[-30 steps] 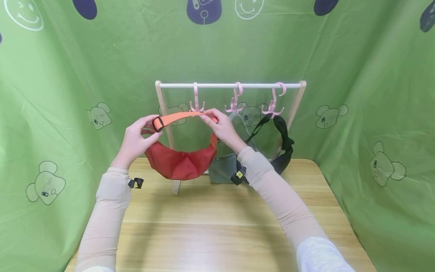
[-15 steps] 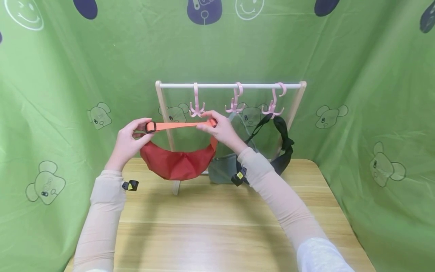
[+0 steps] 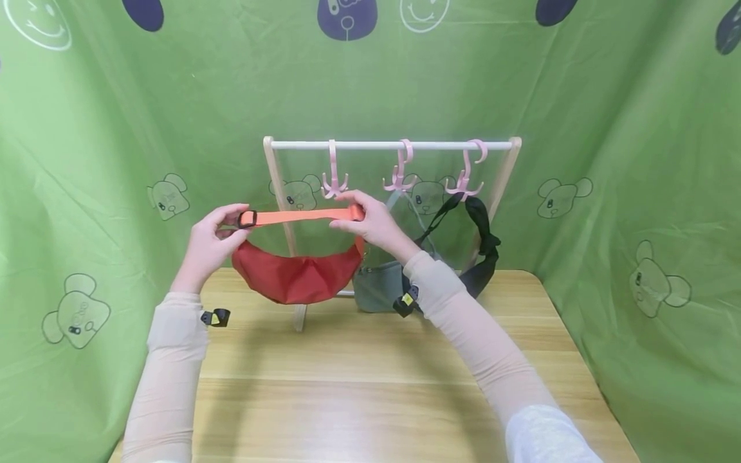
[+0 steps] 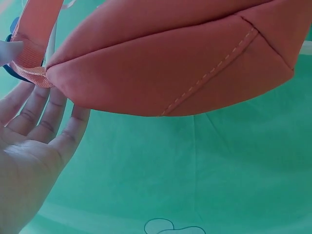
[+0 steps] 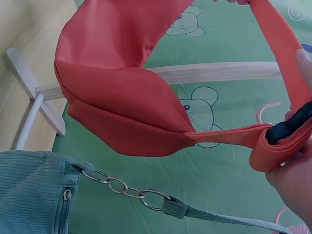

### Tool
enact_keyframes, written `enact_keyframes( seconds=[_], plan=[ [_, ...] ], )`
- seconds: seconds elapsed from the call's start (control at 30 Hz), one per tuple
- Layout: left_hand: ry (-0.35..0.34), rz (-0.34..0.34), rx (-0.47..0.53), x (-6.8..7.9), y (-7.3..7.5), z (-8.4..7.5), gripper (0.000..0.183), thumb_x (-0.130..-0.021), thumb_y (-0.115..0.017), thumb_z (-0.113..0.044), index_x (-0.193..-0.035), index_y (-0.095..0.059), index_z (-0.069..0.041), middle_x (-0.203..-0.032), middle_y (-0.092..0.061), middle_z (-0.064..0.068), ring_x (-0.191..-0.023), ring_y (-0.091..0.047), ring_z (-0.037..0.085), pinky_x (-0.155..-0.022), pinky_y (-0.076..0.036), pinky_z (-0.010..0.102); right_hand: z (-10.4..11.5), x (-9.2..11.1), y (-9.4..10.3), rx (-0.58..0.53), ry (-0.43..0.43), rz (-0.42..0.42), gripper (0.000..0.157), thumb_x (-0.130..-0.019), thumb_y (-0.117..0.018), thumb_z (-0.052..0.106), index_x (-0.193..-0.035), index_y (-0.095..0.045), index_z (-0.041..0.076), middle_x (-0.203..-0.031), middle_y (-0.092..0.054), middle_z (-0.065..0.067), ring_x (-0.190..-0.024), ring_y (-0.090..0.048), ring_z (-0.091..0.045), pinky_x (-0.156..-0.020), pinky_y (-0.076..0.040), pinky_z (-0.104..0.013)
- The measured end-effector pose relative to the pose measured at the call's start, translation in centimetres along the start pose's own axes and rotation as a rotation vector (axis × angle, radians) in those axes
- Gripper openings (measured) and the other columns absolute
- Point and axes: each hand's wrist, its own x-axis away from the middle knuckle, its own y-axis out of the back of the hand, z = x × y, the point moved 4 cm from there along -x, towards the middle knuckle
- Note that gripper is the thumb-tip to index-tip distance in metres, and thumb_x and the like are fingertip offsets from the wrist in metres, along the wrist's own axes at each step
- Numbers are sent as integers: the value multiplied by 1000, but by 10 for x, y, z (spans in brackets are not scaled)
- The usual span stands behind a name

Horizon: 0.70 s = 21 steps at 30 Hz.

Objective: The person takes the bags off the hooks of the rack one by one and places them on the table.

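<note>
A red crescent waist bag (image 3: 298, 278) hangs below its orange strap (image 3: 298, 217), held up between both hands in front of the rack. My left hand (image 3: 210, 243) pinches the strap's left end at a black slide buckle (image 3: 247, 219). In the left wrist view, the other fingers (image 4: 46, 114) spread under the end of the bag. My right hand (image 3: 375, 224) grips the strap's right end, where the right wrist view has folded orange webbing with a black plastic piece (image 5: 290, 126) in it. The strap runs taut and nearly level, just below the left pink hook (image 3: 334, 183).
A white-barred rack (image 3: 370, 146) with wooden legs stands at the back of the wooden table (image 3: 347, 386). Two more pink hooks hang there; a grey-green pouch (image 3: 379, 287) and a black bag (image 3: 485, 273) hang at its right. Green printed cloth (image 3: 202, 96) surrounds the table.
The strap has come down from the left pink hook's prongs and straightened. My left hand has moved left with the buckle; my right hand has lowered slightly, and the bag has shifted a little left.
</note>
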Motion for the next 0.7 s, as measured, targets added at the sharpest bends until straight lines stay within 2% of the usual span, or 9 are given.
enact_keyframes(
  seconds=[0.07, 0.3, 0.37, 0.7],
  plan=[
    [3, -6, 2, 2, 2, 2, 42, -90, -68, -10, -131, -60, -8, -113, -65, 7, -98, -58, -3, -83, -50, 8, 0, 0, -2, 1, -2, 9, 55, -80, -81, 32, -129, -59, 18, -84, -47, -4, -74, -41, -16, -62, -35, -28],
    [40, -19, -2, 10, 8, 15, 40, -90, -67, -11, -129, -61, -8, -107, -64, -12, -97, -58, -6, -84, -50, 8, 1, 2, -14, 20, 6, 52, 61, -78, -82, 31, -131, -58, 17, -110, -59, -4, -88, -49, -16, -76, -44, -28],
    [57, -20, 1, 13, 9, 18, 40, -90, -67, -11, -129, -61, -8, -106, -63, -15, -97, -58, -7, -84, -50, 8, 0, 3, -18, 43, 14, 63, 62, -77, -83, 31, -132, -58, 16, -109, -60, -6, -88, -51, -16, -77, -45, -28],
    [110, -14, 35, 30, 18, 33, 45, -90, -68, -11, -133, -57, -4, -106, -61, -20, -100, -59, -4, -86, -49, 7, -5, 9, -39, 66, 37, 141, 60, -79, -82, 24, -132, -58, 15, -123, -60, -6, -99, -55, -18, -86, -51, -30]
  ],
)
